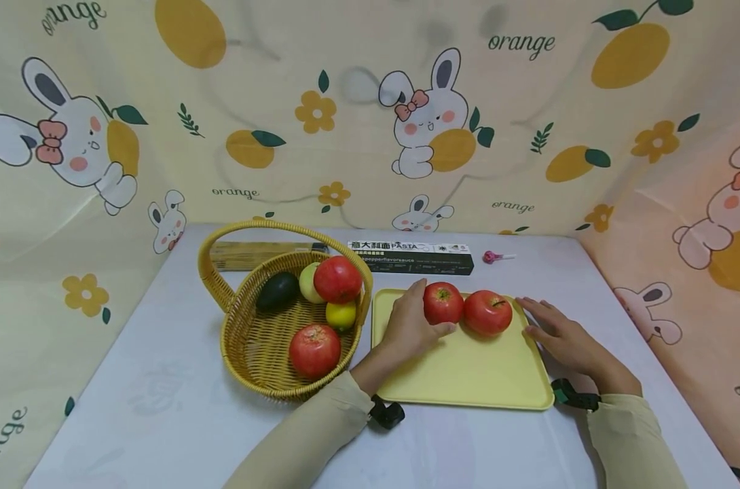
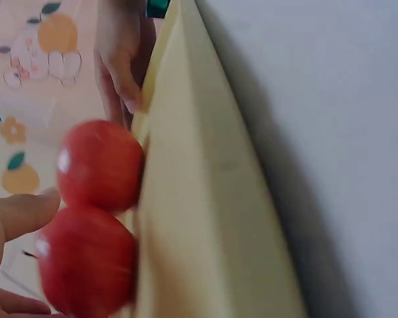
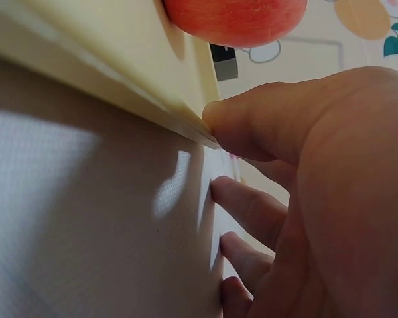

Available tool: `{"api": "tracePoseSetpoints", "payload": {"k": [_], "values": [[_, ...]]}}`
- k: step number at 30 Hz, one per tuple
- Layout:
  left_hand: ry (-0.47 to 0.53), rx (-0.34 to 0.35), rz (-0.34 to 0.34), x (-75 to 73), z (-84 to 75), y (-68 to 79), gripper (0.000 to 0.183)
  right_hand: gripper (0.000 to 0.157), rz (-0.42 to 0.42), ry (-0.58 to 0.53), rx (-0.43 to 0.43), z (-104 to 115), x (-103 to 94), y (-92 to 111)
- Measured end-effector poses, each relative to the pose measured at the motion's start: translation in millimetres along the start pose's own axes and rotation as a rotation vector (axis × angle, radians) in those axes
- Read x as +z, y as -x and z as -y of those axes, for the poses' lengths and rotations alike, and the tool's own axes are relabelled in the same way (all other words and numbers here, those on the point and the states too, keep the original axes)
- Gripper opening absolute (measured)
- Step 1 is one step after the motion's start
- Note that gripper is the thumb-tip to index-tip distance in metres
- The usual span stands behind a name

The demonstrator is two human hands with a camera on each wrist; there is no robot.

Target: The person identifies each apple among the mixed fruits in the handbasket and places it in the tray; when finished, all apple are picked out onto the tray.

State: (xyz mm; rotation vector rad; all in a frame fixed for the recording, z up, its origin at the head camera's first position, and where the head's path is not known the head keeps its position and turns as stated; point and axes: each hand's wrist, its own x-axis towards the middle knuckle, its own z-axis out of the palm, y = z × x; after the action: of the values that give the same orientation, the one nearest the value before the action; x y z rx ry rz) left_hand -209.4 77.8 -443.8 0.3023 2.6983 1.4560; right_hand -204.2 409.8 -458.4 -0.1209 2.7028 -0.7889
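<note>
Two red apples lie side by side at the back of a yellow tray (image 1: pixel 461 380). My left hand (image 1: pixel 409 322) holds the left apple (image 1: pixel 443 303), its fingers behind the fruit and its thumb at the near side. In the left wrist view this apple (image 2: pixel 86 265) touches the other one, and the thumb (image 2: pixel 26 213) lies along it. The right apple (image 1: pixel 487 313) shows a short stem. My right hand (image 1: pixel 568 343) is at the tray's right edge. Its thumb (image 3: pixel 252 122) rests on the rim, with the other fingers spread on the table outside.
Left of the tray stands a wicker basket (image 1: pixel 238 363) with a tall handle, holding an avocado (image 1: pixel 278 293), a yellow lemon (image 1: pixel 341 315), a pomegranate (image 1: pixel 315 350) and other fruit. Behind are a black pasta box (image 1: pixel 421 259), a pack of spaghetti (image 1: pixel 242 255) and a lollipop (image 1: pixel 491 257).
</note>
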Motion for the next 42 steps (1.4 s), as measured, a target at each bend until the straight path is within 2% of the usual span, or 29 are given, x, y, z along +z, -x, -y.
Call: {"api": "tracePoseSetpoints", "payload": {"k": [2,4,6,8,10,14,20,23,25,28,36,39,42], "values": [[-0.041,0.072,-0.003,-4.3,-4.9,7.6,0.100,0.080,0.001,-0.002,0.000,-1,0.1,1],[-0.056,0.160,0.023,-10.1,-9.3,17.4,0.099,0.080,-0.001,-0.002,-0.006,-1,0.1,1],[-0.053,0.241,0.073,-16.9,-12.6,29.7,0.099,0.079,-0.003,-0.001,-0.016,-2,0.1,1],[-0.041,0.282,0.140,-25.0,-15.0,43.0,0.098,0.079,-0.003,-0.001,-0.024,-2,0.2,0],[-0.019,0.286,0.203,-34.7,-16.0,56.2,0.097,0.079,-0.002,-0.002,-0.028,-3,0.4,0],[0.039,0.239,0.303,-58.8,-13.5,76.7,0.094,0.079,0.001,-0.003,-0.020,-2,0.3,0],[0.244,0.204,0.397,-102.8,4.6,96.1,0.080,0.080,-0.002,0.002,-0.003,-2,0.5,0],[0.339,0.201,0.411,-126.1,17.3,103.7,0.076,0.080,-0.003,0.003,0.003,-2,1.2,0],[0.393,0.224,0.408,-140.4,27.6,106.8,0.073,0.080,-0.004,0.004,0.004,-2,1.6,0],[0.430,0.243,0.399,-161.4,44.8,110.1,0.069,0.080,-0.004,0.001,0.003,-2,2.3,-1],[0.412,0.281,0.295,-210.7,93.3,112.5,0.059,0.080,0.005,-0.007,0.007,-2,2.2,-2],[0.395,0.275,0.270,-221.4,106.0,109.8,0.058,0.081,0.004,-0.006,0.007,-3,1.8,-1],[0.383,0.232,0.271,-225.5,112.9,105.1,0.058,0.080,0.000,-0.008,0.007,-2,1.7,0]]}}
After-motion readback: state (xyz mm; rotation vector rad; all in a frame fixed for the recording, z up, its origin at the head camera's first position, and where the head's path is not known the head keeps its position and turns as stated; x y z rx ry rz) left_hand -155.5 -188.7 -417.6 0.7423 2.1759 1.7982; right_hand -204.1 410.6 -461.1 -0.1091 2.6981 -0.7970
